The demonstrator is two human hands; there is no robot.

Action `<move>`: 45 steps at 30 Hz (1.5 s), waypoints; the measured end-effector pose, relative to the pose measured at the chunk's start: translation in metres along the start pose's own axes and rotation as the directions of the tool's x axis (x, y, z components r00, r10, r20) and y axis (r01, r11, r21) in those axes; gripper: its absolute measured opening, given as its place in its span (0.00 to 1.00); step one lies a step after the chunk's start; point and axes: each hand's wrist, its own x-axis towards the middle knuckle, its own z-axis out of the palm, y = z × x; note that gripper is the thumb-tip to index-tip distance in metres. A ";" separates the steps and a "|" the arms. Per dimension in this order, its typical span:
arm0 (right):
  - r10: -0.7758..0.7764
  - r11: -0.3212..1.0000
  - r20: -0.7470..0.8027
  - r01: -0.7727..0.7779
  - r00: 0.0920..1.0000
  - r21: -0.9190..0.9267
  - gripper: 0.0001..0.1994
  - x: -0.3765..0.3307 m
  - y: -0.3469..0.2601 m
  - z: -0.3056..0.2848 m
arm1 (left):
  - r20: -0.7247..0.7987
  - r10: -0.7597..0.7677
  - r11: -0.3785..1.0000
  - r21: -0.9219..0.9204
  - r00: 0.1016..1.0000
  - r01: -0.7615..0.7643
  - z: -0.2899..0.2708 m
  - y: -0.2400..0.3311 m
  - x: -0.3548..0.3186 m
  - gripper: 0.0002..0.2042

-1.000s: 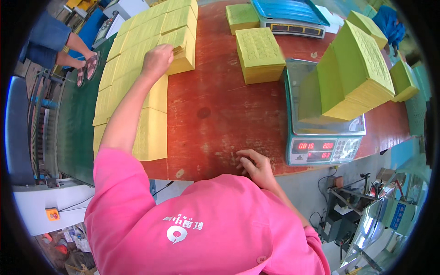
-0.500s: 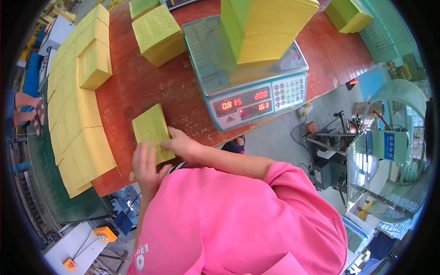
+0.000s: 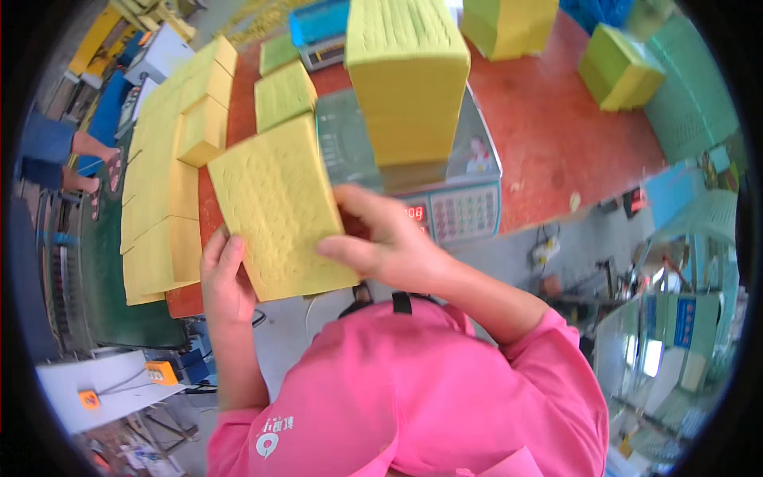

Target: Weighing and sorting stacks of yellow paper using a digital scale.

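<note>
Between my two hands a stack of yellow paper [image 3: 278, 211] is raised over the near edge of the table, its embossed top face toward me. My left hand [image 3: 229, 274] grips its lower left edge, thumb on the side. On the right edge is my right hand [image 3: 389, 242], closed with the thumb laid over the top face and the other fingers partly hidden beyond. A tall stack of yellow paper [image 3: 409, 107] stands upright on the metal pan of a digital scale [image 3: 469, 213]. My right hand and forearm cover part of the scale's red display.
Rows of yellow paper stacks [image 3: 151, 215] line the left side. More stacks [image 3: 286, 97] lie beyond the held one, and others [image 3: 620, 71] stand at the far right of the red table [image 3: 548, 143]. A person's feet [image 3: 103, 179] show at far left. A power strip [image 3: 547, 250] lies on the floor.
The smaller paper stack has come up off the table, with both hands gripping its sides. My right hand has moved right along with it. The whole view has shifted.
</note>
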 end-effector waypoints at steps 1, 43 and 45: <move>-0.298 0.953 -0.077 0.292 0.951 -0.079 0.25 0.008 -0.009 -0.014 | 0.015 0.048 0.998 0.047 0.999 -0.048 0.027 0.014 0.013 0.19; -0.469 0.750 -0.404 0.112 0.785 -0.652 0.19 0.099 -0.091 -0.166 | 0.305 0.414 0.505 0.707 0.858 -0.495 0.149 0.010 0.205 0.22; -0.477 0.781 -0.443 0.134 0.759 -0.610 0.18 0.082 -0.088 -0.161 | 0.234 0.297 0.705 0.601 0.926 -0.378 0.139 0.009 0.183 0.21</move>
